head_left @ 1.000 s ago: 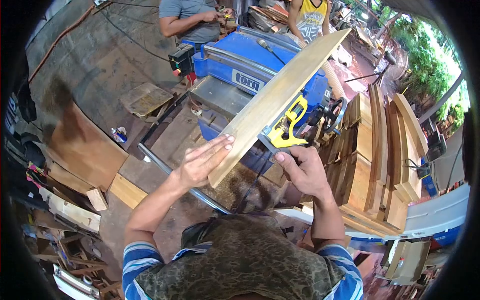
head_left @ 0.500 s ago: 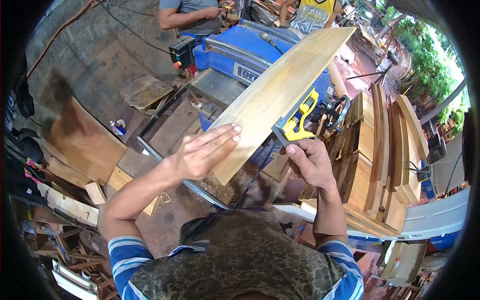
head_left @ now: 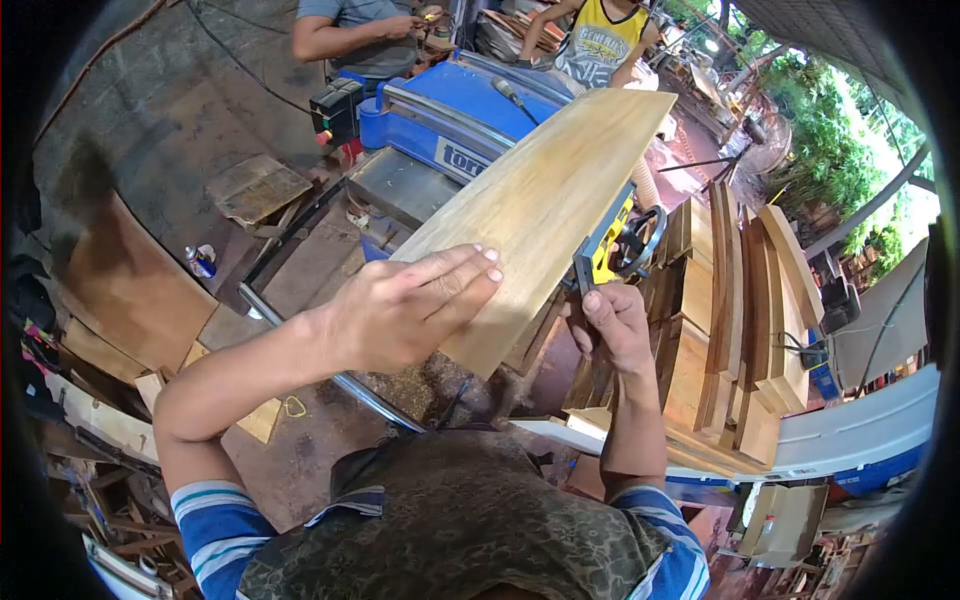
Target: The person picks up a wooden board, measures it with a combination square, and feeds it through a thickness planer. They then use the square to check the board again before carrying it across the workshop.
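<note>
Workshop: hands (head_left: 400,310) on board (head_left: 540,200)

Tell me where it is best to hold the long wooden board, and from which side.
Probably grip the wooden board at its near end, from its left long edge, where the left hand lies flat. It is long and tilted; the square in the right hand occupies its right edge.

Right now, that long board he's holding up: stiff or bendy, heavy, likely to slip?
The board looks stiff: it runs straight with no visible sag, though held only near its lower end. Probably light for its length, since the left hand steadies it with flat fingers. Its face looks smooth, so it might slide; the right hand holds a yellow square against its edge.
</note>
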The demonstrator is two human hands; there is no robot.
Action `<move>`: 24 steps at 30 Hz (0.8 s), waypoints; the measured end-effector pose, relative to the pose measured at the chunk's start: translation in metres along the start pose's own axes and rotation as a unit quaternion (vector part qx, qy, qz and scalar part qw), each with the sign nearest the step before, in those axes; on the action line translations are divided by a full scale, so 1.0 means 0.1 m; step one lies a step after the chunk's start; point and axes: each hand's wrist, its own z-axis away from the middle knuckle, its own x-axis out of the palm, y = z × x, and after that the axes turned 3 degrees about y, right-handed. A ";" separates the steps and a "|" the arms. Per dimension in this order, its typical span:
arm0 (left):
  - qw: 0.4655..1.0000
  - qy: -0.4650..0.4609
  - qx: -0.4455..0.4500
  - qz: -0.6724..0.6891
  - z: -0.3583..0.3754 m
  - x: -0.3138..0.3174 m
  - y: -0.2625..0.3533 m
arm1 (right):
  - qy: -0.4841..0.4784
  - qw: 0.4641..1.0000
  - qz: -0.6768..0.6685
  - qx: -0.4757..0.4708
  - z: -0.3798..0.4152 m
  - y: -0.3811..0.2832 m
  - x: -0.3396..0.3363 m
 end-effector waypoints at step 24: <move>0.987 -0.072 0.072 -0.121 -0.42 -0.15 0.45 | -0.003 0.987 -0.155 -0.051 0.10 0.13 -0.16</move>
